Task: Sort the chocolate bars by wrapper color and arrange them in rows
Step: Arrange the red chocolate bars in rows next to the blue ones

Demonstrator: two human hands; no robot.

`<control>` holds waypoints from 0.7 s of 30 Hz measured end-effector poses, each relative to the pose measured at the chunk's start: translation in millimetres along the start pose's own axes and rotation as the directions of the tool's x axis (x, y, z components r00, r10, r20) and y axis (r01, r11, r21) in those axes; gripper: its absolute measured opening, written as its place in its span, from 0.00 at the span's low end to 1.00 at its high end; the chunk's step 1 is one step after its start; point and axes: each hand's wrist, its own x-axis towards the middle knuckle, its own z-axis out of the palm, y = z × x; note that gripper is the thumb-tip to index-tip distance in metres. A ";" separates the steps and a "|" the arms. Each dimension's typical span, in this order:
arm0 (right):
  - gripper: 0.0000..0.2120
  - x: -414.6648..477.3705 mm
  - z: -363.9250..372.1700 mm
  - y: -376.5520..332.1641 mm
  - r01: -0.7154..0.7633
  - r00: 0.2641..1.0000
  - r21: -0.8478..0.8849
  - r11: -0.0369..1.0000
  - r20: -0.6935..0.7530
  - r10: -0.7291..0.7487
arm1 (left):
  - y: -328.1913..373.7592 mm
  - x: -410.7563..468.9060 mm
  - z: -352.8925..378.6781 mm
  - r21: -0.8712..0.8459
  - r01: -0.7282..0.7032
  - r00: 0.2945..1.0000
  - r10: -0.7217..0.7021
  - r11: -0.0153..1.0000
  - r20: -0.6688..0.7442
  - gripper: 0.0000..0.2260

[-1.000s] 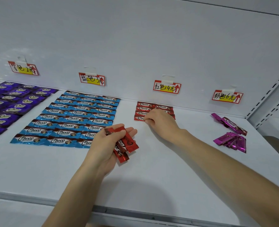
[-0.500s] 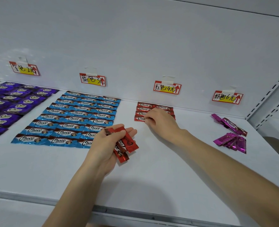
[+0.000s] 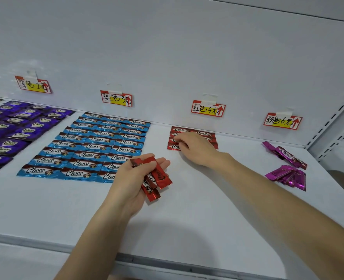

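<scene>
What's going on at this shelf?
A person is sorting chocolate bars by wrapper colour on a white shelf. The left hand holds a bunch of red bars, while the right hand touches the short red rows by the back wall. The blue rows look filled out, purple bars lie far left, and the pink bars sit in loose piles at the right, not yet arranged.

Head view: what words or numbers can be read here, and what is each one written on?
"色 2元": leftmost tag; its first character is unreadable.
"蓝色 3元": second tag.
"红色 4元": third tag.
"粉色 6元": rightmost tag.
"Choco": blue bars, purple bars, pink bars, red rows, red bars in the left hand.
Smaller print on tags and wrappers: too small to read.
</scene>
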 end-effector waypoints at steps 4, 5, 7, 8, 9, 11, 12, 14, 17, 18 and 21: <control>0.13 -4.6 -2.5 0.7 0.028 0.998 0.010 1.000 -0.057 -0.027 | 0.2 0.2 -0.1 -0.003 0.002 1.000 -0.002 1.000 0.002 0.07; 0.13 -6.1 -3.5 1.7 0.045 0.997 -0.003 0.999 -0.066 -0.045 | 0.3 0.2 0.0 -0.004 0.003 1.000 -0.003 1.000 0.002 0.07; 0.12 -9.1 -3.9 3.8 0.097 0.992 -0.029 0.995 -0.073 -0.098 | 0.1 0.5 -0.1 -0.007 0.001 1.000 -0.001 1.000 0.005 0.07; 0.12 -10.2 -3.5 5.3 0.121 0.990 -0.035 0.992 -0.071 -0.123 | -0.1 0.6 -0.1 -0.009 0.001 1.000 -0.001 1.000 0.007 0.07; 0.11 -11.2 -3.2 6.1 0.132 0.989 -0.041 0.990 -0.066 -0.135 | -0.1 0.6 0.1 -0.009 0.001 1.000 -0.001 1.000 0.009 0.07; 0.12 -12.8 -2.9 6.1 0.129 0.990 -0.054 0.990 -0.058 -0.132 | -0.1 0.5 0.0 -0.007 0.001 1.000 -0.001 1.000 0.004 0.07; 0.12 -13.2 -2.5 6.1 0.125 0.990 -0.056 0.991 -0.064 -0.128 | -0.2 0.5 -0.3 -0.008 0.001 1.000 -0.001 1.000 0.003 0.07; 0.12 -13.7 -2.2 5.3 0.120 0.989 -0.060 0.991 -0.080 -0.125 | -0.1 0.2 -0.5 -0.009 0.000 1.000 0.000 1.000 0.000 0.08; 0.12 -14.1 -1.5 4.6 0.113 0.990 -0.054 0.992 -0.083 -0.117 | 0.1 -0.6 0.0 -0.009 0.000 1.000 0.000 1.000 0.000 0.08; 0.12 -14.6 -1.5 4.5 0.106 0.991 -0.051 0.993 -0.075 -0.110 | 0.0 -0.7 0.3 -0.012 -0.002 1.000 0.002 1.000 -0.002 0.08; 0.11 -19.2 -5.5 -1.4 0.084 0.993 0.004 0.996 -0.088 -0.084 | 0.1 -2.2 2.2 -0.038 -0.018 1.000 0.018 0.999 -0.007 0.10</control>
